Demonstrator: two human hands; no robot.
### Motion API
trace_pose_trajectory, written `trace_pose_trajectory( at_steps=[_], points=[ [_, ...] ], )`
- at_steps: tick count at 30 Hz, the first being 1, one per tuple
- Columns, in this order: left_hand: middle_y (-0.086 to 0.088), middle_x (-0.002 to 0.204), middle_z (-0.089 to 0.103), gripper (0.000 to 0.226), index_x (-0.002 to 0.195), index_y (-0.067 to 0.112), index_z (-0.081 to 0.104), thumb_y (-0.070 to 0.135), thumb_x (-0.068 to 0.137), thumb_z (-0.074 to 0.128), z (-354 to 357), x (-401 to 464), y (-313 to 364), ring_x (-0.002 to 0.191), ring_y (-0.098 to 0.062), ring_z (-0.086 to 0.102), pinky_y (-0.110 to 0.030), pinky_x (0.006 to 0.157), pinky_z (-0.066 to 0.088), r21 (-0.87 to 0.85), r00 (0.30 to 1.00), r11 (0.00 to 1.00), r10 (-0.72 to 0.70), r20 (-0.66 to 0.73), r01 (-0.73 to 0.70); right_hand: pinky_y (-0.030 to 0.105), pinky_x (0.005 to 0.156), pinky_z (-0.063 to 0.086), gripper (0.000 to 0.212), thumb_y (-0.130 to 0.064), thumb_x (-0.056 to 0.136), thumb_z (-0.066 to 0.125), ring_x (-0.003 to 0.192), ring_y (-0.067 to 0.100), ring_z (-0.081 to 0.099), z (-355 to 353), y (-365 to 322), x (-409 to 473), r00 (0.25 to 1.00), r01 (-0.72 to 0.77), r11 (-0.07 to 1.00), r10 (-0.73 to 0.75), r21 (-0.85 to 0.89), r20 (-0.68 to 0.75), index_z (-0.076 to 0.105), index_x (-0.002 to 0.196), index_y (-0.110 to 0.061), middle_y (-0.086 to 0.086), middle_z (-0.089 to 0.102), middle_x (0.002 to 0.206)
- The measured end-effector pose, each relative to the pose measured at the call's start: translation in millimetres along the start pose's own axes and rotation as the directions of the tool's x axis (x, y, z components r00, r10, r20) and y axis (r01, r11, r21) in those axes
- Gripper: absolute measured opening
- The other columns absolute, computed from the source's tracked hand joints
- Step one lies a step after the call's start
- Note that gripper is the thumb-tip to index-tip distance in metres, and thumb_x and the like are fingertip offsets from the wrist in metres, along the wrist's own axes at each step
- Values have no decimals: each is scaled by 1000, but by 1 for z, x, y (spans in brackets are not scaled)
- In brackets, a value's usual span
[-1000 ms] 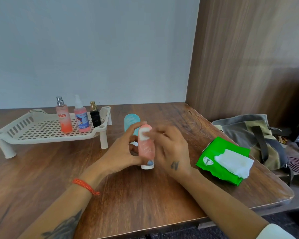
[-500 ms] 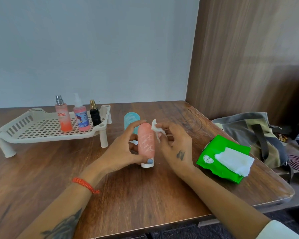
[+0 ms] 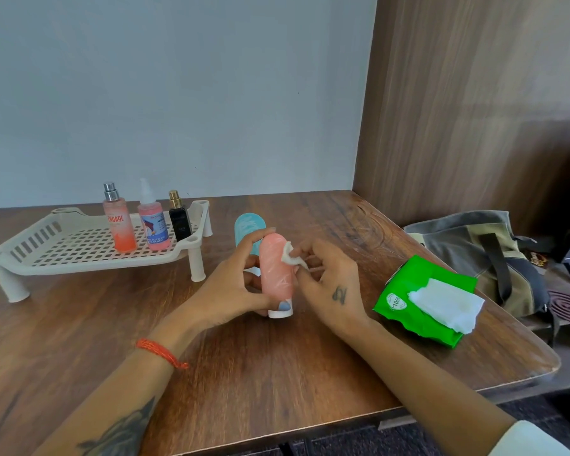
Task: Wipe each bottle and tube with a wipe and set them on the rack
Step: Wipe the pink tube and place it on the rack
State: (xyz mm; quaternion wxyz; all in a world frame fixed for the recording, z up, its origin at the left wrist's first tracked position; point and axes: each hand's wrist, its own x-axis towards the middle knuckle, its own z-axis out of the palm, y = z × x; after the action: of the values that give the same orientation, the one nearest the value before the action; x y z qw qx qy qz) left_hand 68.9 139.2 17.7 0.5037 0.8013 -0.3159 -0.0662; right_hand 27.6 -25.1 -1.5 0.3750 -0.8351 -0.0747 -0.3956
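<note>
My left hand [image 3: 234, 287] grips a pink tube [image 3: 275, 273] that stands cap-down on the wooden table [image 3: 277, 373], thumb near its white cap. My right hand [image 3: 329, 284] pinches a small white wipe [image 3: 290, 255] against the tube's right side. Behind the pink tube stands a light blue tube [image 3: 246, 227], partly hidden by my fingers. The white slotted rack [image 3: 63, 245] sits at the left with three bottles on its right end: an orange spray bottle [image 3: 119, 222], a pink spray bottle [image 3: 152, 222] and a small black bottle [image 3: 179, 222].
A green pack of wipes [image 3: 422, 297] lies right of my hands with a white sheet pulled out on top. A grey and olive bag [image 3: 474, 248] rests past the table's right edge. A wood panel wall stands at the right.
My right hand has come off the top of the pink tube, swung out to the right, and now presses the wipe on the tube's upper right side. The left hand still holds the tube.
</note>
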Motion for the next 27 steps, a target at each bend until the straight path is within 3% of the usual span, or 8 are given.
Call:
trace_pose_trajectory(
  at_steps=[4, 8, 12, 16, 19, 23, 25, 27],
  points=[
    [3, 134, 41, 95, 115, 69, 23, 21, 63, 86, 0, -1, 1, 111, -17, 57, -37, 91, 53, 2, 1000, 1000, -22, 8, 22, 8, 69, 48, 23, -3, 80, 64, 79, 0, 59, -5, -3, 2, 985, -169, 978, 172, 122, -19, 62, 89, -23, -12, 62, 87],
    [-2, 129, 49, 97, 121, 64, 31, 16, 59, 87, -1, -1, -1, 105, -22, 63, -43, 88, 55, -106, 999, 994, -33, 25, 36, 20, 66, 48, 16, -9, 71, 57, 79, 12, 60, -10, -11, -8, 941, 335, 941, -331, -47, 74, 67, 82, -13, -1, 65, 86],
    [-2, 129, 48, 97, 123, 64, 28, 7, 67, 83, -1, 0, -3, 106, -20, 62, -37, 85, 57, -94, 999, 995, -30, 36, 33, 25, 62, 51, 12, -12, 67, 61, 78, 16, 60, -9, -12, -10, 884, 458, 880, -437, -122, 168, 68, 76, -12, 3, 66, 83],
    [2, 129, 46, 97, 119, 63, 25, 7, 65, 83, -1, 0, -1, 103, -16, 61, -28, 83, 56, -94, 999, 995, -40, 35, 44, 9, 60, 40, 10, -18, 69, 56, 71, 9, 56, -7, -9, -9, 945, 319, 936, -303, -145, 126, 64, 72, -13, 1, 64, 80],
    [1, 133, 43, 98, 118, 64, 25, 8, 63, 84, -1, 0, -1, 107, -17, 60, -31, 87, 55, -78, 999, 996, -45, 28, 47, 8, 57, 33, 9, -11, 73, 59, 65, 3, 49, -5, -8, -5, 992, 56, 995, -46, -83, 116, 58, 69, -19, -7, 57, 74],
    [4, 140, 36, 98, 112, 71, 22, 20, 61, 87, -2, 0, -1, 123, -20, 48, -39, 100, 48, -29, 998, 998, -60, 29, 61, 15, 63, 41, 19, -3, 78, 62, 78, 7, 55, -6, -3, 1, 890, -431, 890, 390, 151, 236, 59, 69, -19, -5, 60, 79],
    [4, 142, 35, 97, 113, 71, 21, 24, 59, 87, -2, 1, -1, 124, -20, 48, -41, 102, 46, -18, 997, 998, -64, 35, 65, 17, 64, 42, 20, -1, 77, 62, 79, 7, 56, -8, -5, 2, 881, -470, 845, 432, 256, 193, 59, 70, -20, -5, 60, 81],
    [3, 140, 38, 99, 115, 69, 22, 18, 61, 87, -3, 1, -1, 120, -20, 51, -41, 100, 47, -26, 997, 998, -63, 34, 64, 14, 64, 44, 23, 0, 74, 63, 75, 5, 56, -10, -9, 1, 949, -314, 918, 300, 242, 93, 58, 69, -22, -10, 59, 77]
  ],
)
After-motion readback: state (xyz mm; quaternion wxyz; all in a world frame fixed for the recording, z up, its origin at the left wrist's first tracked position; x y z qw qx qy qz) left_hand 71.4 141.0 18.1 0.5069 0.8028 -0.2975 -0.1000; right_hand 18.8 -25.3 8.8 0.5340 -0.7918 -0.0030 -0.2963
